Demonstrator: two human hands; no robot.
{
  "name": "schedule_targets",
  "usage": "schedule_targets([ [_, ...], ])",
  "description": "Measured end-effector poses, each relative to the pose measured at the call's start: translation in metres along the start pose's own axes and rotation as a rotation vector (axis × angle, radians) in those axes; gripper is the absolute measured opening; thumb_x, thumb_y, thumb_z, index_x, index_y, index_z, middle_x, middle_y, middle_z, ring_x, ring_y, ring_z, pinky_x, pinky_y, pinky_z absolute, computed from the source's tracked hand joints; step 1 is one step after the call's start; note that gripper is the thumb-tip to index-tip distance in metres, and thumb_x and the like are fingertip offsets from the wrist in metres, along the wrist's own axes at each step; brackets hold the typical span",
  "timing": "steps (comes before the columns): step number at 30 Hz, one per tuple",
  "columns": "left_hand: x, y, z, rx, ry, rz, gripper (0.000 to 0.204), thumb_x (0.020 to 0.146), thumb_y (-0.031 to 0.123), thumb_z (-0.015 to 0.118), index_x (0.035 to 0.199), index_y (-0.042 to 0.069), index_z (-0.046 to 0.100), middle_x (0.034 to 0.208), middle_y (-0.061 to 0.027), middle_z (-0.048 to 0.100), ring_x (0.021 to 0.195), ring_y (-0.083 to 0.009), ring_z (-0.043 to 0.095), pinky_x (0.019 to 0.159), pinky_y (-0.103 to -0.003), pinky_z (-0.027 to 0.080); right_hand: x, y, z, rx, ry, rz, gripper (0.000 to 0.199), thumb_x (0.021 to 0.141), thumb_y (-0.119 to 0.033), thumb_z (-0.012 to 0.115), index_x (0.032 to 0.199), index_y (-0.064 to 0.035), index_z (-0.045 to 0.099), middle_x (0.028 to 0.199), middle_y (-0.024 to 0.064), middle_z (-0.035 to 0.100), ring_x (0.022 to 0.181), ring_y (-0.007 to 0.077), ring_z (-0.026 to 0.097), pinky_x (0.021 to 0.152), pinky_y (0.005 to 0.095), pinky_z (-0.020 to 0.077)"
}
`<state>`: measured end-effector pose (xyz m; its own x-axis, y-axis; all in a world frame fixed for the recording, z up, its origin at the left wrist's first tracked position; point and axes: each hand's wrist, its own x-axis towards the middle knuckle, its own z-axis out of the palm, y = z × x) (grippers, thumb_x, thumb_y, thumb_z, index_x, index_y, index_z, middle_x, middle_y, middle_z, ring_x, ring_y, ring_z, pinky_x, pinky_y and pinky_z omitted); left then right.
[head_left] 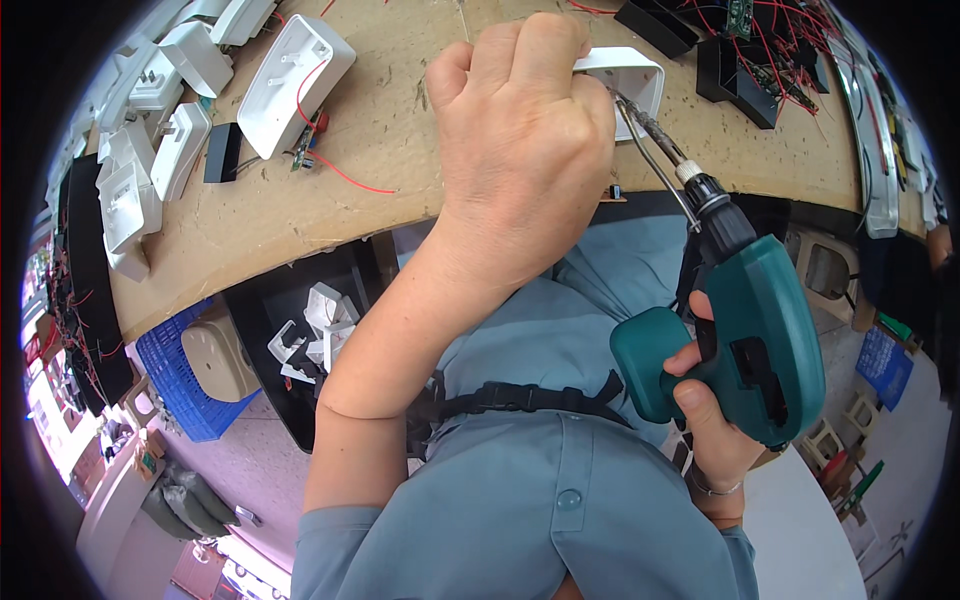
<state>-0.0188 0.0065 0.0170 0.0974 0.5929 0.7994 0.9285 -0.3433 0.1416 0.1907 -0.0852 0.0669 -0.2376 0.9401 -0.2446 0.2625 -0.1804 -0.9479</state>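
Head cam: right hand [722,440] wraps the green gun [768,295], slanting up-left toward the white case [640,80] just right of the closer left hand [525,130], curled, can't tell its hold.

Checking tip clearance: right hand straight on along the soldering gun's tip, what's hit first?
The soldering gun in the right hand would likely meet the white plastic housing first; the left hand is close by that line, and depth is unclear.
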Motion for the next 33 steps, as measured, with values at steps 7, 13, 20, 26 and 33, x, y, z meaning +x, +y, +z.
schedule_targets([
  [7, 0.005, 0.006, -0.016, 0.036, -0.315, -0.142, 0.005, 0.066, 0.003, 0.057, 0.067, 0.001, 0.053, 0.092, -0.0088, 0.050, 0.082, -0.0238, 0.047, 0.075, -0.037, 0.032, -0.006, 0.004, -0.003, 0.052, 0.045, -0.060, 0.064, 0.075, -0.012, 0.071, 0.129, 0.0057, 0.041, 0.118, 0.0236, 0.055, 0.078, 0.0163, 0.060, 0.070, 0.0276, 0.0506],
  [13, 0.005, 0.007, -0.016, 0.015, -0.328, -0.160, 0.006, 0.067, 0.003, 0.057, 0.067, 0.001, 0.052, 0.092, -0.0095, 0.050, 0.083, -0.0243, 0.048, 0.075, -0.038, 0.032, -0.006, 0.004, -0.002, 0.057, 0.058, -0.019, 0.065, 0.075, -0.012, 0.071, 0.129, 0.0051, 0.041, 0.118, 0.0233, 0.055, 0.078, 0.0160, 0.060, 0.070, 0.0273, 0.0504],
  [20, 0.005, 0.006, -0.015, -0.004, -0.314, -0.165, 0.006, 0.067, 0.003, 0.058, 0.067, 0.000, 0.052, 0.092, -0.0101, 0.050, 0.084, -0.0248, 0.048, 0.076, -0.038, 0.032, -0.005, 0.008, -0.004, 0.057, 0.040, -0.044, 0.066, 0.074, -0.012, 0.072, 0.130, 0.0042, 0.041, 0.118, 0.0230, 0.055, 0.079, 0.0157, 0.060, 0.070, 0.0273, 0.0504],
  [26, 0.005, 0.007, -0.014, 0.023, -0.319, -0.149, 0.006, 0.066, 0.003, 0.058, 0.068, 0.000, 0.053, 0.092, -0.0102, 0.051, 0.084, -0.0250, 0.048, 0.077, -0.039, 0.033, -0.004, 0.009, -0.005, 0.055, 0.064, -0.115, 0.063, 0.075, -0.016, 0.073, 0.125, 0.0064, 0.044, 0.115, 0.0227, 0.056, 0.075, 0.0159, 0.060, 0.067, 0.0263, 0.0499],
  [33, -0.001, 0.000, 0.001, -0.035, 0.004, 0.005, 0.005, 0.066, 0.003, 0.057, 0.068, 0.000, 0.053, 0.093, -0.0096, 0.051, 0.085, -0.0249, 0.048, 0.077, -0.038, 0.033, -0.004, 0.010, -0.005, 0.070, 0.134, -0.159, 0.062, 0.074, -0.023, 0.075, 0.120, 0.0077, 0.047, 0.112, 0.0231, 0.057, 0.070, 0.0162, 0.061, 0.064, 0.0254, 0.0494],
])
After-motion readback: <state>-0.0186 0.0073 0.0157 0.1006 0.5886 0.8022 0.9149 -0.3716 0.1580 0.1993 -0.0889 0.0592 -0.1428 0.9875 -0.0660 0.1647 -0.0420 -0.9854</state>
